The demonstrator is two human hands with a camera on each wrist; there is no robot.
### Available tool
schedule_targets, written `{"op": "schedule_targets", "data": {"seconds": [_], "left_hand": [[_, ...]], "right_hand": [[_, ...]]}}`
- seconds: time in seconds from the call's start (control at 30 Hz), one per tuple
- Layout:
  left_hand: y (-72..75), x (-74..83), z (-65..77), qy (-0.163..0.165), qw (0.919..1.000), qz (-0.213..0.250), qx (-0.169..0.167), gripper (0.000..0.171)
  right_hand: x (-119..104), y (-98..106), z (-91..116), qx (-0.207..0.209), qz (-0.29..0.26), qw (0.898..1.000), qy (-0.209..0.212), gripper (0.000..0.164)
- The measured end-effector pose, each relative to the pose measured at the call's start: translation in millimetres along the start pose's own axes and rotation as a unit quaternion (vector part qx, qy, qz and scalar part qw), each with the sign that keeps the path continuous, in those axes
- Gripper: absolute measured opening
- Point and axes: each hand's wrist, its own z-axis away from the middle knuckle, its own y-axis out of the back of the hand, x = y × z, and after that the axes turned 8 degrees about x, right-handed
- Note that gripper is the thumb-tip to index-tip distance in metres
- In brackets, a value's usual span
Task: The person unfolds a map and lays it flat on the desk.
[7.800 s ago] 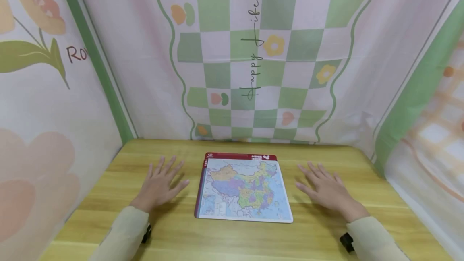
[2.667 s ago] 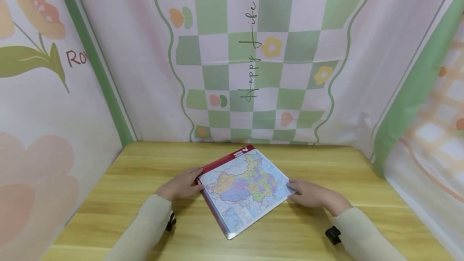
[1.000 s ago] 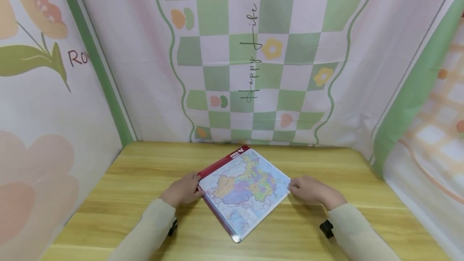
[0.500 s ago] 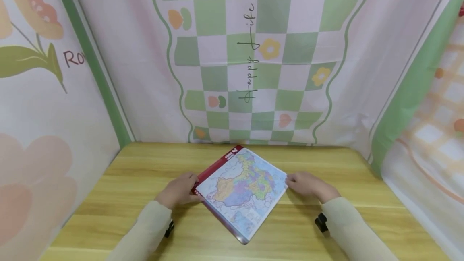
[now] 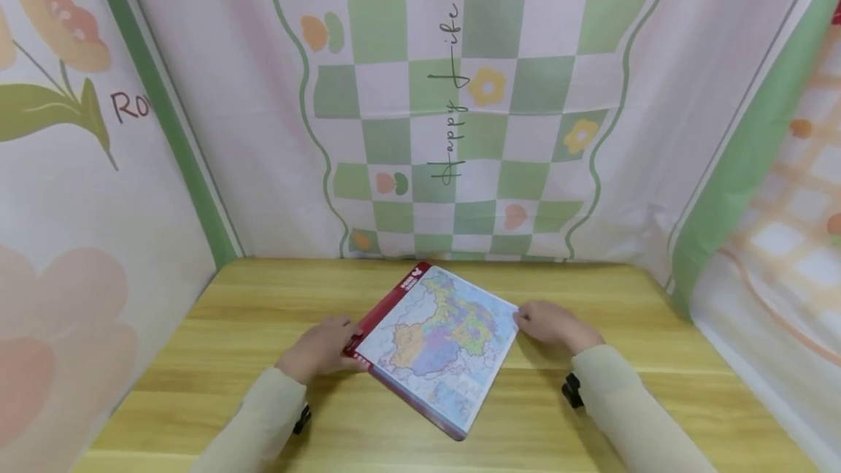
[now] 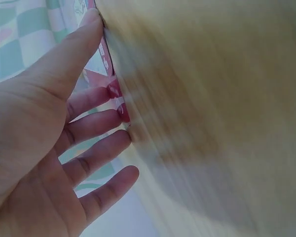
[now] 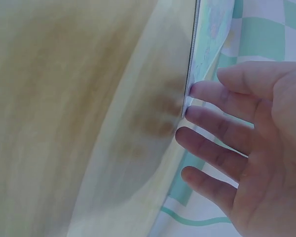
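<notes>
Map board [image 5: 440, 345], touched at opposite corners by spread fingers [image 6: 101, 153], may be pushed past the surface's [image 5: 585, 287] far edge by uneven pressure.

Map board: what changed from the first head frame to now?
The map board turned counterclockwise in head view, red strip now at upper left. The left hand and right hand came in from the sides and hold opposite corners. The map side still faces up.
</notes>
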Motion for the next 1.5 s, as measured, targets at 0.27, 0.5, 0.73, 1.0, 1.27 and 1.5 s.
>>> {"op": "schedule_targets", "data": {"seconds": [0.27,0.5,0.73,1.0,1.27,1.5], "left_hand": [[1.9,-1.3,7.1,-0.024,0.9996,-0.011,0.009,0.055],[7.0,1.7,8.4,-0.046,0.9986,-0.014,0.02,0.045],[7.9,5.9,10.1,-0.062,0.998,-0.006,0.014,0.037],[10.8,11.2,14.0,-0.08,0.9965,0.02,0.014,0.036],[9.9,6.2,12.6,-0.065,0.9952,0.073,0.009,0.036],[3.3,-12.6,5.8,-0.038,0.9886,0.146,-0.01,0.033]], "right_hand": [[0.7,1.1,-12.7,-0.005,-0.039,0.999,0.01,0.034],[-4.0,0.5,-23.5,-0.013,-0.004,1.0,0.012,0.037],[-10.4,-6.4,-32.0,-0.024,0.047,0.999,0.0,0.043],[-14.0,-9.0,-32.5,-0.023,0.067,0.997,0.007,0.043],[-2.6,-11.2,-28.9,-0.015,0.042,0.999,0.031,0.048],[3.8,-8.4,-18.1,-0.02,-0.02,0.999,0.043,0.055]]}}
